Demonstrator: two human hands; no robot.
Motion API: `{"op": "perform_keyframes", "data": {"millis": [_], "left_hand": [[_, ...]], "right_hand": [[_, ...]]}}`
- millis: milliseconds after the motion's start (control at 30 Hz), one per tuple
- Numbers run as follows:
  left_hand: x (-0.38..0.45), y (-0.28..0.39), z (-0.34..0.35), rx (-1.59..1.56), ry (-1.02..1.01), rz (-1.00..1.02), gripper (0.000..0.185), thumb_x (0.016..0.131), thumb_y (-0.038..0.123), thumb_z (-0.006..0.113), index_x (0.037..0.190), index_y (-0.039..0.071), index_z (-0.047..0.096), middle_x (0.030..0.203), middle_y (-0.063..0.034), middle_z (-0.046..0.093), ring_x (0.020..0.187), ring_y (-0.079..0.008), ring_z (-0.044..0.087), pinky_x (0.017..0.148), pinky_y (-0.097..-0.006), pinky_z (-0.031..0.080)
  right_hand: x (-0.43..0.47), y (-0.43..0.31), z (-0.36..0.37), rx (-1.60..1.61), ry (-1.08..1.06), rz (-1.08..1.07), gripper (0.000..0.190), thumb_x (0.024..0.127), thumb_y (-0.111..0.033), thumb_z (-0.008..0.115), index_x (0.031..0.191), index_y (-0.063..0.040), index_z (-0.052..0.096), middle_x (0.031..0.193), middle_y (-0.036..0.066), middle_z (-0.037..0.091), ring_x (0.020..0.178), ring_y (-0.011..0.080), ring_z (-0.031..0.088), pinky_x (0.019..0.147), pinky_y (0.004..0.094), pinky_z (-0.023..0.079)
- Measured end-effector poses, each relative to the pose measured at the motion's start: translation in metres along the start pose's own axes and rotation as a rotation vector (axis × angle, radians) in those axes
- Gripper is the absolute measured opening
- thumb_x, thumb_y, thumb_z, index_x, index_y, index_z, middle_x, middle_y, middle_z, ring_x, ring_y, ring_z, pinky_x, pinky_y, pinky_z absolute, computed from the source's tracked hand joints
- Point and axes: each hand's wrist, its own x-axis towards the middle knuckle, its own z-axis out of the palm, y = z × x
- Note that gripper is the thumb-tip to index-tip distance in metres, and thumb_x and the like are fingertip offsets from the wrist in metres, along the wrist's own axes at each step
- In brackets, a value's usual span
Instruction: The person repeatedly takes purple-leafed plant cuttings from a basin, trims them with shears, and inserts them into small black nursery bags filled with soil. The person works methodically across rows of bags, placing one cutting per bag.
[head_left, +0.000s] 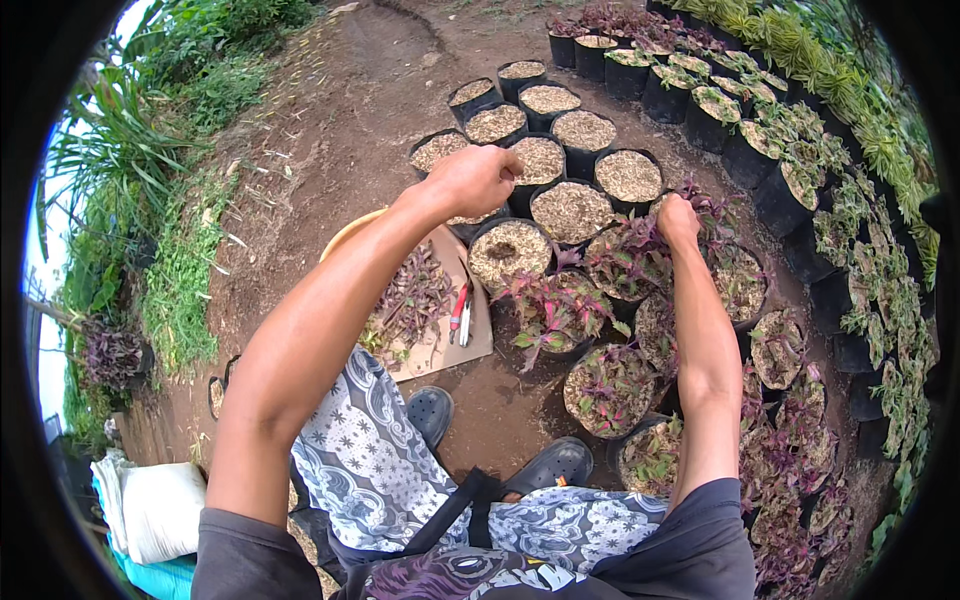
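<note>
My left hand (480, 178), fingers curled, hovers over black grow bags filled with a pale, chaff-like medium; the nearest bag's fill (540, 160) shows beside its fingertips. Whether it pinches anything small is hidden. My right hand (677, 219) is closed among purple-leaved plants (709, 214) at the right of the group; its fingers hide whatever may be in them. Between my arms, one grow bag (510, 253) has a dark hole in the middle of its fill. Just in front of it, a bag holds a pink-and-green coleus-like plant (555, 304).
Leafy cuttings (416, 292) lie on a brown sheet (480, 341) with a red-handled hand tool (460, 315), beside a yellow rim (349, 229). Rows of planted bags (780, 180) curve along the right. White sacks (161, 510) stand lower left. My clog-type shoes (555, 465) are on bare soil.
</note>
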Motion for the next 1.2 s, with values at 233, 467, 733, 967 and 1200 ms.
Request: {"op": "perform_keyframes", "data": {"millis": [233,467,733,967,1200], "left_hand": [[-0.05,-0.097,0.036,-0.053,-0.027,-0.13,0.03,0.088,0.02,0.062,0.112,0.005,0.073,0.107,-0.0165,0.075,0.103,-0.033,0.071,0.092,-0.0429,0.054],[-0.069,-0.166,0.052,-0.149,-0.001,-0.212,0.031,0.092,0.027,0.061,0.097,-0.001,0.072,0.089,-0.0227,0.073,0.087,-0.0384,0.07,0.084,-0.0488,0.053],[-0.121,-0.254,0.179,-0.215,-0.061,-0.541,0.04,0.091,0.044,0.063,0.099,0.006,0.076,0.095,-0.024,0.073,0.096,-0.0403,0.07,0.09,-0.0486,0.054],[-0.178,-0.281,0.291,-0.165,0.161,-0.576,0.043,0.085,0.006,0.057,0.127,0.01,0.067,0.118,-0.0211,0.069,0.115,-0.0385,0.063,0.102,-0.0457,0.051],[-0.169,-0.28,0.254,-0.166,-0.164,-0.712,0.045,0.084,0.007,0.059,0.127,0.015,0.068,0.119,-0.0203,0.07,0.114,-0.0367,0.065,0.101,-0.0453,0.052]], "right_hand": [[-0.022,-0.055,-0.041,-0.104,0.095,-0.069,0.034,0.09,-0.016,0.055,0.12,-0.007,0.07,0.124,0.024,0.068,0.116,0.0412,0.065,0.094,0.0496,0.053],[-0.077,-0.171,-0.04,0.271,0.063,-0.53,0.023,0.087,-0.019,0.055,0.091,-0.003,0.072,0.089,0.028,0.069,0.093,0.0459,0.068,0.084,0.0515,0.052],[-0.202,-0.285,0.06,-0.149,-0.69,-0.537,0.06,0.092,-0.048,0.051,0.11,0.005,0.072,0.114,0.029,0.069,0.112,0.0422,0.066,0.099,0.0489,0.051],[-0.243,-0.281,0.145,-0.297,-0.802,-0.27,0.063,0.096,-0.06,0.053,0.123,-0.006,0.071,0.131,0.016,0.067,0.12,0.0331,0.065,0.097,0.0442,0.053],[-0.227,-0.249,0.174,-0.002,-0.967,-0.012,0.07,0.098,-0.062,0.049,0.105,0.004,0.07,0.097,0.022,0.073,0.078,0.0346,0.075,0.079,0.0426,0.062]]}}
